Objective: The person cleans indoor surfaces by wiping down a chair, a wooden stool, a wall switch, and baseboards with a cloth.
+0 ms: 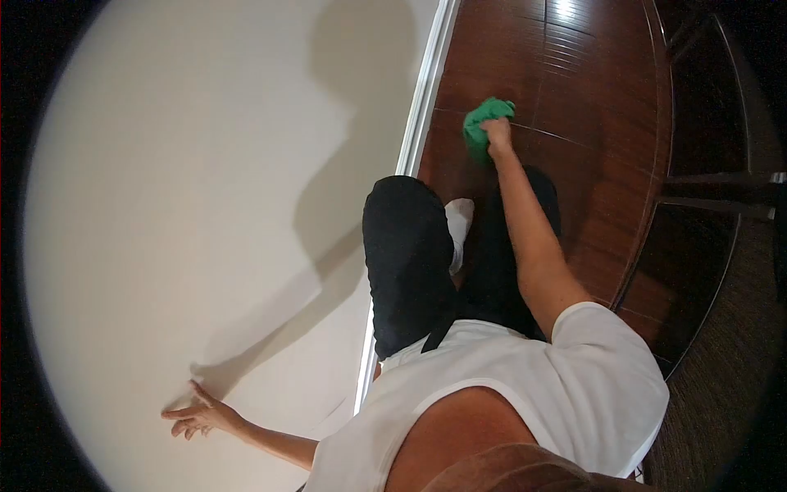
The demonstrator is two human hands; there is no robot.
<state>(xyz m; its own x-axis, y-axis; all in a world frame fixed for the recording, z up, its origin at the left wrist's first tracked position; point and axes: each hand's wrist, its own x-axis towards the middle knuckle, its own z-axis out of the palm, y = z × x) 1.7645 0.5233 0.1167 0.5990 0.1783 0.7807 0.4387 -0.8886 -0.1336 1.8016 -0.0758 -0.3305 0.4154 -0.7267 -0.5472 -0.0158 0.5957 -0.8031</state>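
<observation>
My right hand (498, 136) is closed around a bunched green cloth (477, 125), close to the glossy dark brown floor (566, 115). Whether the cloth touches the floor at every point is hard to see. Over at the pale wall (164, 205), my left hand (199, 415) has its fingers spread and holds nothing. Its fingertips meet or nearly meet their shadow on the wall. Between the arms are my bent knees in black trousers (410, 254), and a white sock (459, 234) shows between them.
A white baseboard (420, 102) runs along the foot of the wall, just left of the cloth. Dark panelled furniture or doors (709, 107) stand along the right side. A brown textured surface (713, 369) lies at the lower right. Light glares on the floor ahead.
</observation>
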